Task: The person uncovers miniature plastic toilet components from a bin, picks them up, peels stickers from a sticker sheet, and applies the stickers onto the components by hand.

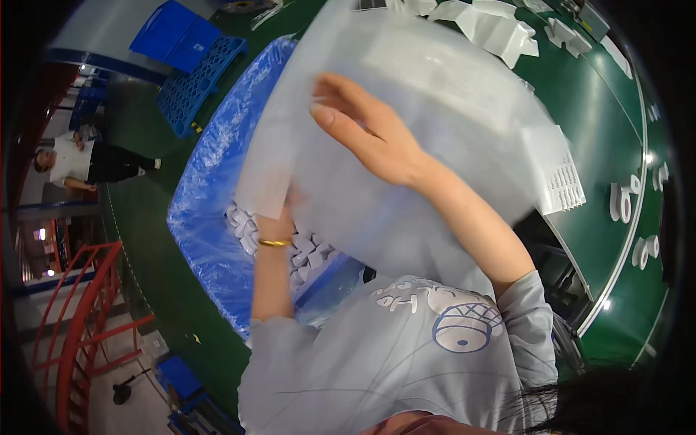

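Observation:
A large translucent white plastic sheet (406, 138) rises in front of me and spreads over the middle of the view. My right hand (373, 138) is over its near face, thumb and fingers apart, with nothing visible between them. Behind the lower left edge of the sheet is my left hand (290, 194); it is blurred and mostly covered, so its fingers do not show. A gold bracelet (275, 243) circles that wrist. Below it, several small white plastic pieces (308, 254) lie in a container lined with blue plastic film (217, 188).
A green worktable (594, 116) at the right carries folded white pieces (493, 29), a white slotted tray (562, 170) and white rings (620, 203). Far left are a blue bin (174, 36), a blue pallet (196, 87), a standing person (94, 159) and red railings (80, 326).

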A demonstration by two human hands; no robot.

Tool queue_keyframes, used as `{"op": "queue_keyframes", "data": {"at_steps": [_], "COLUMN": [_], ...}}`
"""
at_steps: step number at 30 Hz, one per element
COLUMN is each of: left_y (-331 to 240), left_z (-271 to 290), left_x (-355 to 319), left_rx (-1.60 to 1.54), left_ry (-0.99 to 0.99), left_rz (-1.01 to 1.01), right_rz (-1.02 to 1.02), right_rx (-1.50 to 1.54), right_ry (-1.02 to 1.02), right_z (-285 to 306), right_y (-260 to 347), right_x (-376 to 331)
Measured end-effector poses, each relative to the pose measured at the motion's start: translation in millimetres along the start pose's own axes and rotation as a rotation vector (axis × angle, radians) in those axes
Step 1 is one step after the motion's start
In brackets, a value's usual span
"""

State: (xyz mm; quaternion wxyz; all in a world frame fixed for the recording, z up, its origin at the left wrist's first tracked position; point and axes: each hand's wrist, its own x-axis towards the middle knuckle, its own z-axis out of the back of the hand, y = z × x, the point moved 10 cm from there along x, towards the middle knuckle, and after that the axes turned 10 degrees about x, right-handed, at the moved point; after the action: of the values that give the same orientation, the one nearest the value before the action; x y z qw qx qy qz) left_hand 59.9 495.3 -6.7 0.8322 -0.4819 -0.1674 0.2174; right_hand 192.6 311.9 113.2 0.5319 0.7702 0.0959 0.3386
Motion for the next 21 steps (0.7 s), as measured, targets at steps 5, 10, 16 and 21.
{"op": "queue_keyframes", "data": {"at_steps": [5, 10, 16, 21], "left_y": [131, 254, 276, 272], "left_z": [116, 182, 155, 217], "left_x": [17, -11, -34, -39], "left_rx": [-0.049, 0.818, 1.769, 0.964], "left_ry": [0.027, 0.163, 0.409, -0.198], "left_rz": [0.33, 0.447, -0.526, 0.176], "right_rz": [0.106, -0.127, -0.722, -0.576], "right_rx": [-0.877, -0.982, -0.928, -0.992], "right_ry": [0.317, 0.733, 1.233, 0.995], "right_z": [-13, -68, -117, -113], "right_y": [-32, -125, -190, -207], "right_x": [-24, -81, -142, -123]}}
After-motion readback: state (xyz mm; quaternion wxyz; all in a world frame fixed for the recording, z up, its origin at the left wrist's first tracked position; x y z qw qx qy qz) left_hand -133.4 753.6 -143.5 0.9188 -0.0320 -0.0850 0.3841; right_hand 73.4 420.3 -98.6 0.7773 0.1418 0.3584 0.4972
